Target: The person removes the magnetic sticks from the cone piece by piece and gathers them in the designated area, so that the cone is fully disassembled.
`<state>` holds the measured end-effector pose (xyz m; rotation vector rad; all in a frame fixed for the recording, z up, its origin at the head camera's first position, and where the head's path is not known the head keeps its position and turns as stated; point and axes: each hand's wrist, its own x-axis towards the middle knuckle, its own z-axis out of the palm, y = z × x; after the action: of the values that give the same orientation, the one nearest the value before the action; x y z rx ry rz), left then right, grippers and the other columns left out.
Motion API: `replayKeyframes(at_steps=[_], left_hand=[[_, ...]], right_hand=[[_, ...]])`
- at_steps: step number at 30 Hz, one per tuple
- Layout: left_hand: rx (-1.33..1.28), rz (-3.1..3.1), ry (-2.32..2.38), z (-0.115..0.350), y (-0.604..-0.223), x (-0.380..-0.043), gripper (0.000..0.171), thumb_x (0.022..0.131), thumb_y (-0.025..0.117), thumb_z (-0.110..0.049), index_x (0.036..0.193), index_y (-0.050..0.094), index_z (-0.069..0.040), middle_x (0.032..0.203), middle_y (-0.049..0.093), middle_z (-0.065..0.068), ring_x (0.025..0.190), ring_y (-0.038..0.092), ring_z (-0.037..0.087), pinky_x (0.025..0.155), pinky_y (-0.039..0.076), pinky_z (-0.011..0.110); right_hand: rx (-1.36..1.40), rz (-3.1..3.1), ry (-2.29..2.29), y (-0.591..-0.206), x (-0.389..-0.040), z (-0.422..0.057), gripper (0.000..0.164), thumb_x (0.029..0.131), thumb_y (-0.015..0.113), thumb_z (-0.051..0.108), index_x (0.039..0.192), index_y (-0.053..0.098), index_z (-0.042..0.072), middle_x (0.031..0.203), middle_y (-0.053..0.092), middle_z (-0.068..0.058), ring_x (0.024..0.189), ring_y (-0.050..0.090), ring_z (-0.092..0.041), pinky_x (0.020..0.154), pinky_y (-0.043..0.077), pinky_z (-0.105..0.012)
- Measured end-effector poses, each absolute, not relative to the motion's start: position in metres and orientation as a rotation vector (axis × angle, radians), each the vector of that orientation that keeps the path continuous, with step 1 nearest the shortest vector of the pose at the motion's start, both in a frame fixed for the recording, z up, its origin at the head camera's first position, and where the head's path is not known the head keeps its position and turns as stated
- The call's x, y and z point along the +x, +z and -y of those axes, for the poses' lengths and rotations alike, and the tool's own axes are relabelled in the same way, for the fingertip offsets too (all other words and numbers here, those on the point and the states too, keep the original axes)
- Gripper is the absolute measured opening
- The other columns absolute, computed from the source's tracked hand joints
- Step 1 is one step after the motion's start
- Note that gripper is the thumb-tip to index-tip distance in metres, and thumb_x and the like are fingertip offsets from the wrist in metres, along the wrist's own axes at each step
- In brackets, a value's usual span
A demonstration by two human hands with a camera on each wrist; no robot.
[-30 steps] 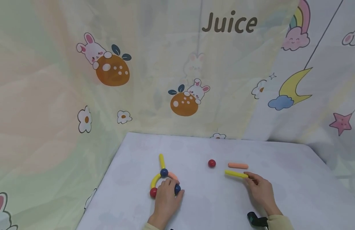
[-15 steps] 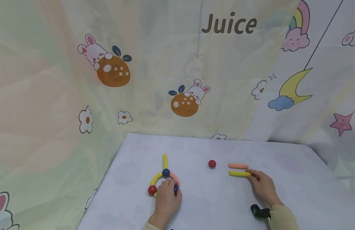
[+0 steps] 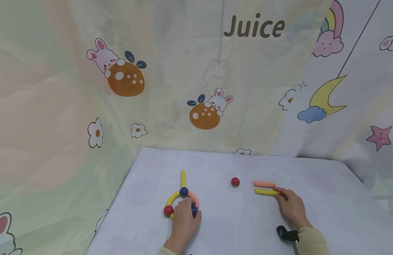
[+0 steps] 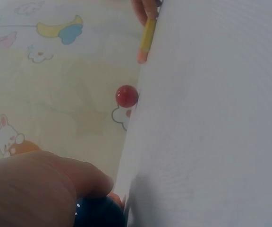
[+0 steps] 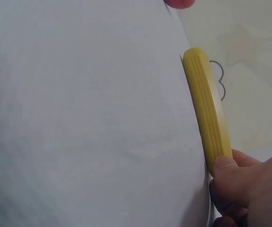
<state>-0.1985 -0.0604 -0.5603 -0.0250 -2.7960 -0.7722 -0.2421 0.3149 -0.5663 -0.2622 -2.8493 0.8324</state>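
Note:
In the head view my left hand (image 3: 184, 219) covers the lower part of a ring of rods and balls, its fingers around a blue ball (image 3: 194, 211). Showing beyond the hand are a red ball (image 3: 168, 211), a curved yellow rod (image 3: 172, 198), a curved pink rod (image 3: 194, 199) and a second blue ball (image 3: 184, 192). From that ball a straight yellow rod (image 3: 183, 178) points away. My right hand (image 3: 292, 206) pinches the right end of another yellow rod (image 5: 205, 104) lying on the table. What sits under my left palm is mostly hidden.
Just behind the held yellow rod lies an orange rod (image 3: 264, 184). A loose red ball (image 3: 235, 182) stands left of it. The white-covered table (image 3: 228, 226) meets a printed cloth backdrop (image 3: 164, 120). A black device (image 3: 287, 233) sits at my right wrist.
My right hand has shifted slightly right and laid the yellow rod level, parallel to the orange one. The ring has turned a little, its straight rod now pointing directly away.

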Motion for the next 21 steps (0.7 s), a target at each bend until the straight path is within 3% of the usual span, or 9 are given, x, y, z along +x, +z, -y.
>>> replayKeyframes(at_steps=[9,14,18,21], left_hand=[[-0.020,2.769,-0.760,0.061,-0.563,-0.199,0.034,0.075,0.081,-0.022,0.101,0.062,-0.012,0.090,0.059,-0.003,0.081,0.052,0.013,0.071,0.042,0.031],[-0.037,2.753,-0.797,0.062,-0.564,-0.198,0.038,0.075,0.080,-0.019,0.107,0.062,-0.008,0.096,0.060,0.002,0.086,0.054,0.016,0.074,0.044,0.034],[-0.063,2.751,-0.847,0.064,-0.563,-0.197,0.044,0.074,0.080,-0.017,0.111,0.060,-0.007,0.099,0.055,0.002,0.084,0.051,0.016,0.073,0.044,0.033],[-0.110,2.790,-0.904,0.061,-0.562,-0.196,0.047,0.075,0.079,-0.019,0.115,0.058,-0.008,0.103,0.053,0.001,0.085,0.049,0.015,0.075,0.046,0.033]], right_hand=[[-0.308,2.834,0.862,-0.564,-0.241,-0.314,0.037,0.094,0.062,0.014,0.128,0.058,-0.001,0.103,0.061,-0.018,0.091,0.055,-0.031,0.074,0.043,-0.043],[-0.515,2.702,0.883,-0.561,-0.230,-0.305,0.037,0.093,0.059,0.017,0.123,0.059,-0.003,0.097,0.057,-0.017,0.082,0.052,-0.028,0.066,0.039,-0.037],[-0.609,2.551,0.915,-0.557,-0.214,-0.274,0.026,0.092,0.058,0.012,0.113,0.064,-0.001,0.088,0.053,-0.011,0.076,0.047,-0.025,0.061,0.033,-0.033],[-0.526,2.567,0.974,-0.556,-0.202,-0.240,0.022,0.090,0.059,0.010,0.110,0.066,0.004,0.087,0.053,-0.008,0.076,0.046,-0.021,0.062,0.035,-0.031]])
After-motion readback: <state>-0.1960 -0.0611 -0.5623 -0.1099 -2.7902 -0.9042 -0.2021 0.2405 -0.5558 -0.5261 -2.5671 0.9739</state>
